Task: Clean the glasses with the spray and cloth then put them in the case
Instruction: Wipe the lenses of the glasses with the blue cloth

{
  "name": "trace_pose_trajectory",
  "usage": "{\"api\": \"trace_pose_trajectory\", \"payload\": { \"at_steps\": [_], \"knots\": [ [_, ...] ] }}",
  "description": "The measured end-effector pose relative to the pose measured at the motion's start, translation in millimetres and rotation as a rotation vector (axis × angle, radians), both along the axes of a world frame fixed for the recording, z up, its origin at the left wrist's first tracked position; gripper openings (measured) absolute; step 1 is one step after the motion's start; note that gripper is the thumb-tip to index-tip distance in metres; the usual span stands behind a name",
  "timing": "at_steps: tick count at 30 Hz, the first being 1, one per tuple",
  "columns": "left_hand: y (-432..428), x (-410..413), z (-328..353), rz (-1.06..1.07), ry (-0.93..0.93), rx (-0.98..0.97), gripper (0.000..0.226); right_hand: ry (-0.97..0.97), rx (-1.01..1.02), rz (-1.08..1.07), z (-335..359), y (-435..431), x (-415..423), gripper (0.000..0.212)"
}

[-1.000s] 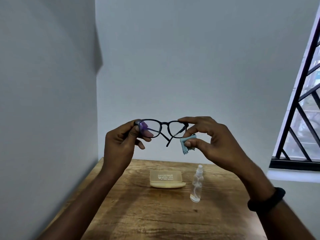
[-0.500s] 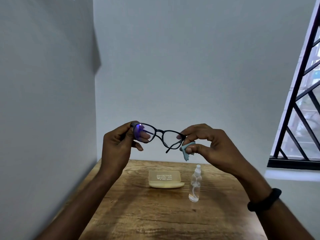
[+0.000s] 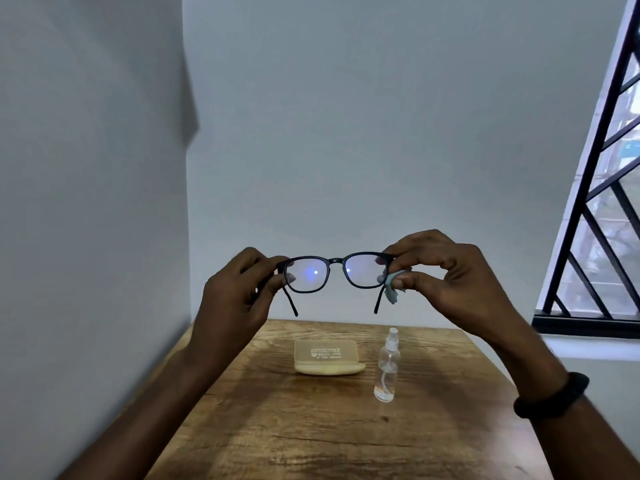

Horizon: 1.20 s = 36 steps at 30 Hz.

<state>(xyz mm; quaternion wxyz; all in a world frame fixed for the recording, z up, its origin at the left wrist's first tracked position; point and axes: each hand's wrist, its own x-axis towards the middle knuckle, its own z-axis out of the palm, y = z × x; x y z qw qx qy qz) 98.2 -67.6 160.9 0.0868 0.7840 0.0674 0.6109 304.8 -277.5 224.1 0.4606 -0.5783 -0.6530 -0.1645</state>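
Grey walls back a wooden table (image 3: 311,438); above its far edge the left hand (image 3: 235,299) and right hand (image 3: 450,282) pinch the glasses (image 3: 334,275) by their outer corners. Near that edge lies the case (image 3: 327,358), the spray bottle (image 3: 386,368) upright just beside it; the right fingers also pinch a blue cloth (image 3: 391,295)

Head-worn view, forward and down, close

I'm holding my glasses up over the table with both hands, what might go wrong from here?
1. Fingertips of the left hand and right hand sit at the lens edges of the glasses, so they may smudge them.
2. Lowering toward the case, the right hand, also pinching the cloth, might tip the upright spray bottle beside it.
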Motion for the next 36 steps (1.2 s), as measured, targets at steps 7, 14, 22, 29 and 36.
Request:
{"api": "trace_pose_trajectory", "payload": {
  "at_steps": [7,14,22,29,36],
  "knots": [
    [-2,-6,8,-0.026,0.072,0.121,0.027,-0.035,0.028,-0.017,-2,0,2,0.011],
    [-4,-9,10,-0.020,0.028,0.143,0.013,-0.066,0.018,-0.051,-7,0,2,0.016],
    [-6,-5,12,-0.028,-0.002,0.139,0.023,0.004,0.293,-0.180,-3,-14,-15,0.015],
    [-9,3,12,-0.021,-0.006,0.124,0.019,-0.127,0.414,-0.369,-4,10,-40,0.012],
    [-10,4,18,-0.007,-0.047,0.144,0.020,-0.293,0.350,-0.433,-14,22,-54,0.013]
  ]
}}
